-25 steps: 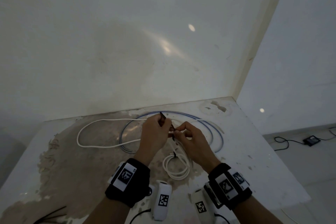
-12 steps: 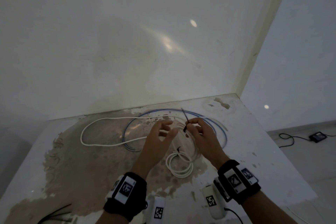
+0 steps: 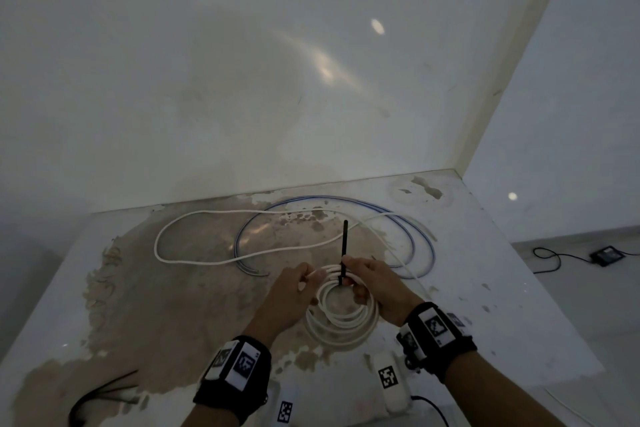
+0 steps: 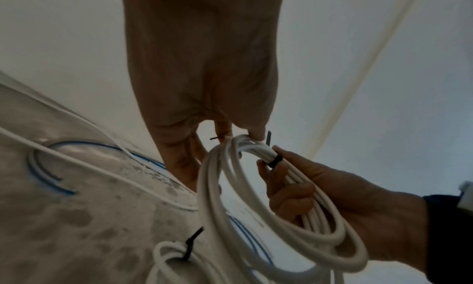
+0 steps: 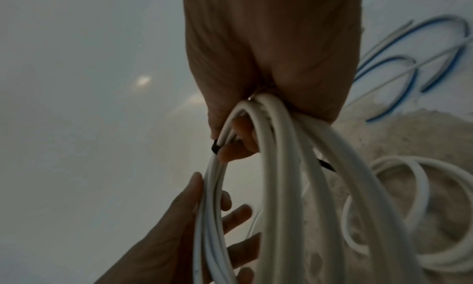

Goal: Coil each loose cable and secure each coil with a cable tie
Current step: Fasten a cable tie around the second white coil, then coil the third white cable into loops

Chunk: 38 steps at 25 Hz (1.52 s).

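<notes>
A white cable coil hangs between both hands above the stained table. A black cable tie wraps its top, with the tail standing straight up. My right hand grips the coil at the tie, fingers through the loop. My left hand pinches the strands just left of the tie. The tie's band circles the strands by the right fingers. A second white coil, tied in black, lies on the table under the hands.
A loose white cable and a blue-and-white cable sprawl across the back of the table. Black cables lie at the front left edge. A black adapter sits on the floor at the right. A wall closes the far side.
The left hand opened half a second ago and now pinches the coil again. Both hands have come lower and nearer to me, and the tie's tail now points straight up.
</notes>
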Motion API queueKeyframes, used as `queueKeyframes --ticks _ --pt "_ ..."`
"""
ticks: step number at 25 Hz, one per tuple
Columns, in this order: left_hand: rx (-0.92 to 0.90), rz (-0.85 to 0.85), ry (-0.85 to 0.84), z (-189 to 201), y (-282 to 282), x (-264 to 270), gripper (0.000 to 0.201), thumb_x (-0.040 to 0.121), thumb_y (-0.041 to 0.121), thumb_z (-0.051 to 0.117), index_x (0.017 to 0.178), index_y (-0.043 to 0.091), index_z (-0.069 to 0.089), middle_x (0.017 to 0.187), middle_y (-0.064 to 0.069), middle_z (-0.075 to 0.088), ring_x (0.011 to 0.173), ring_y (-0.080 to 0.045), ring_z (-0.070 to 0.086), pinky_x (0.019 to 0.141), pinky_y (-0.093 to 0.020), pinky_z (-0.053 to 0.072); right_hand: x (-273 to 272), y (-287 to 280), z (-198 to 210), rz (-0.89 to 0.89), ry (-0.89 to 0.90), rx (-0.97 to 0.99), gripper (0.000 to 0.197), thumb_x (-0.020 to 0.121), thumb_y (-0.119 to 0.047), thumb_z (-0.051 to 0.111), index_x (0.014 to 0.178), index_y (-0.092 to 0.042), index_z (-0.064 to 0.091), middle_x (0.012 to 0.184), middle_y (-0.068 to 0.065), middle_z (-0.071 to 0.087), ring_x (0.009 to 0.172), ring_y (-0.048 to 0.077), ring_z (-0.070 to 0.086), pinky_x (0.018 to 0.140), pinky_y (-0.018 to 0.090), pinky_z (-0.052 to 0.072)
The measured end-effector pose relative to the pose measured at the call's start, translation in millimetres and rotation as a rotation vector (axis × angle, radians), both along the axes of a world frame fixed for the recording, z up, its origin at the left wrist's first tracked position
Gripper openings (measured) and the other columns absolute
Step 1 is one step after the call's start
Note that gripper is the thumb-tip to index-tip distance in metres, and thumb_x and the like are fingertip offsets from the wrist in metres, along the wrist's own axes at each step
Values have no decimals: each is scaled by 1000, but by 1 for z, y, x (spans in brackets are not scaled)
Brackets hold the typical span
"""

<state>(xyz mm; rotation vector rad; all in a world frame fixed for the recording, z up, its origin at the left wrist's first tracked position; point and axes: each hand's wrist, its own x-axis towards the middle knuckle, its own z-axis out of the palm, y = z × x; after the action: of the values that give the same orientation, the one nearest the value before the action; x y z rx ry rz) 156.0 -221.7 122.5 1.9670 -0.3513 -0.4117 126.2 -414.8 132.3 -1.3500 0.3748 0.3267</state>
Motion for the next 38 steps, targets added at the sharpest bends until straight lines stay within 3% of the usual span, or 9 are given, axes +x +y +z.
queueKeyframes --ticks 6,11,14,16,19,24,28,33,38 --pt "-22 101 0 -20 14 -10 27 99 41 46 89 20 60 64 14 54 53 -4 49 55 -23 41 9 18 -17 14 72 -146 38 102 -32 51 89 -4 73 77 12 72 60 21 60 60 32 51" --pt "122 352 140 -78 54 -11 30 101 40 42 97 17 62 75 1 55 62 -17 55 61 -32 46 4 -8 -55 147 -89 -780 13 95 -29 63 105 -20 63 100 0 63 100 22 62 75 20 47" --pt "174 379 172 -105 61 -4 29 102 37 39 94 18 60 73 -1 53 68 -25 54 66 -37 44 -8 -17 -86 221 -22 -940 49 88 -34 70 132 -28 49 128 8 47 119 34 50 95 42 46" --pt "147 381 243 -117 55 3 30 103 35 39 93 16 60 72 -1 50 64 -22 50 63 -33 39 -13 -18 -100 256 23 -948 61 89 -35 69 142 -28 39 139 9 39 124 37 46 100 45 43" --pt "172 369 244 -126 46 14 30 103 32 38 96 11 58 86 -8 56 83 -31 57 71 -34 39 -19 -20 -120 297 66 -943 58 91 -36 64 142 -29 38 141 7 37 124 33 48 99 46 46" --pt "223 437 134 -131 34 20 46 99 24 52 140 5 44 140 -18 49 126 -37 47 101 -42 39 -25 -25 -128 371 3 -1110 35 95 -31 56 129 -28 51 138 -2 41 124 22 44 96 39 48" --pt "578 296 -94 -145 27 7 69 77 42 42 141 18 47 142 -10 49 123 -37 47 97 -49 39 -17 -41 -118 341 -73 -1068 35 92 -28 59 127 -28 54 133 -1 44 122 20 46 95 35 47" --pt "658 255 -223 -158 28 -5 65 75 38 52 135 15 53 137 -11 55 119 -36 53 89 -51 47 1 -112 -118 -144 84 -1165 38 91 -32 66 125 -20 54 121 11 50 113 32 47 85 39 45" --pt "691 212 -164 -155 28 -6 75 66 45 42 133 13 57 132 -14 60 116 -37 57 85 -50 50 4 -138 -136 -16 123 -1204 14 103 -30 45 100 -16 46 102 10 55 95 31 52 75 37 43"
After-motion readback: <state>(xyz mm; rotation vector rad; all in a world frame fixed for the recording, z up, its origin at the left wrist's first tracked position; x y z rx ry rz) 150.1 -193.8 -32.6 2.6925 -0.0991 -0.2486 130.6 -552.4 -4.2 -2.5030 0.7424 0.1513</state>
